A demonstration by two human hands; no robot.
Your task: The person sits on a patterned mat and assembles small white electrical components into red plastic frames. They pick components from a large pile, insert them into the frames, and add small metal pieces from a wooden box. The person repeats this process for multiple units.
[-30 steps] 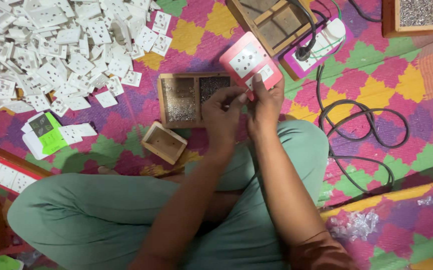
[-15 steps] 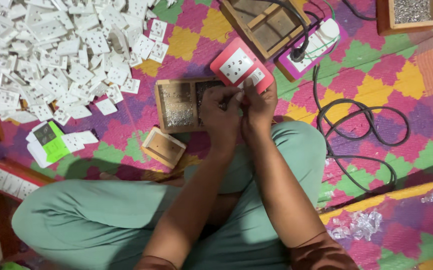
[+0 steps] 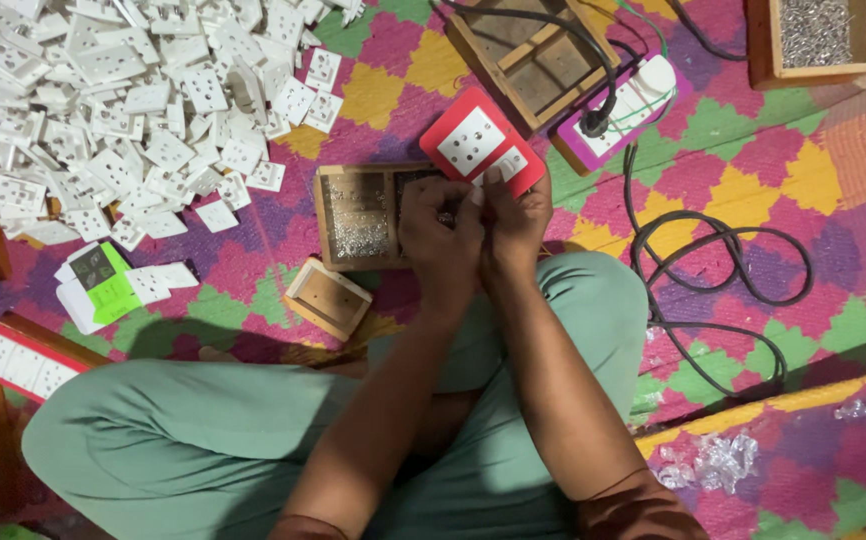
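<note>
- The person sits cross-legged in green trousers (image 3: 203,440), both forearms reaching forward over the knees.
- The left hand (image 3: 440,232) is curled, its fingers bent in toward the right hand; whatever small part it pinches is too small to make out.
- The right hand (image 3: 516,222) is closed on the lower edge of a red switch plate (image 3: 475,142) with a white socket module set in it, the thumb pressed on the plate's face. The plate tilts up and away just beyond both hands.
- Directly under and just left of the hands lies a low wooden tray (image 3: 358,215) with two compartments; the left one holds a heap of small shiny screws.
- Nearer the person and left of the hands, a small wooden box (image 3: 327,297) sits tilted on the patterned mat (image 3: 733,150).
- Further left lie a green-and-white card packet (image 3: 103,285) and, at the edge, another red plate with white modules (image 3: 18,362).
- Right of the hands a black cable (image 3: 723,270) loops over the mat.
- Beyond the hands, a purple-and-white power strip (image 3: 633,110) has a black plug in it, beside an open wooden frame box (image 3: 528,55).
- Far left beyond the hands spreads a big pile of white socket parts (image 3: 123,110).
- Far right, a wooden box of screws (image 3: 813,40) sits at the top edge.
</note>
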